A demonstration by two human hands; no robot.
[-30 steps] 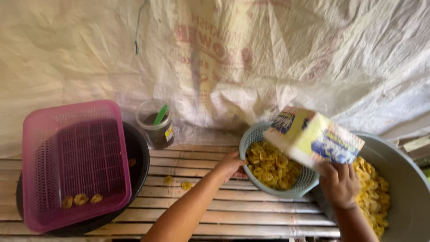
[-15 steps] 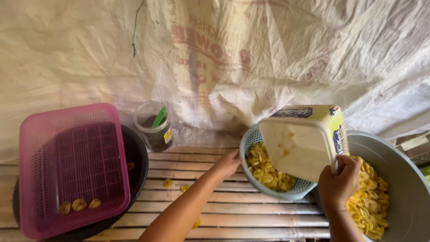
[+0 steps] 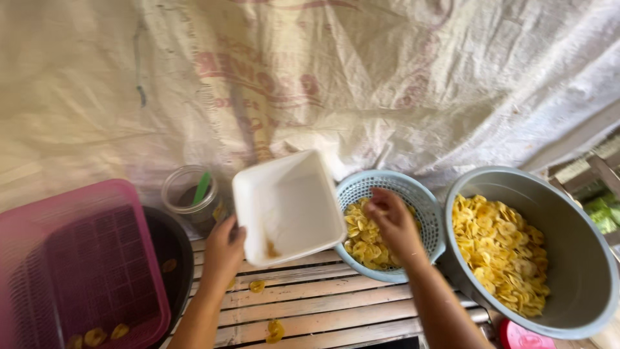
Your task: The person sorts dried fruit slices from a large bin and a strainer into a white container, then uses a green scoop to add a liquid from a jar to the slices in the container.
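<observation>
Head view: left hand (image 3: 223, 249) grips white square tub (image 3: 289, 207) by its lower-left edge, tub tilted, mouth up, nearly empty, one small bit inside. Right hand (image 3: 392, 223) reaches into blue colander (image 3: 423, 200), fingers curled loosely over yellow slices (image 3: 361, 239); whether pinching any, cannot tell. Step, prob.: slices tipped in, now being spread or sorted. Next move likely needs tub kept level, light touch on slices. Grey basin (image 3: 575, 258) w/ more slices just right of colander. Pink basket (image 3: 39, 226) cut off at left edge; jar (image 3: 187, 194) contents unclear.
</observation>
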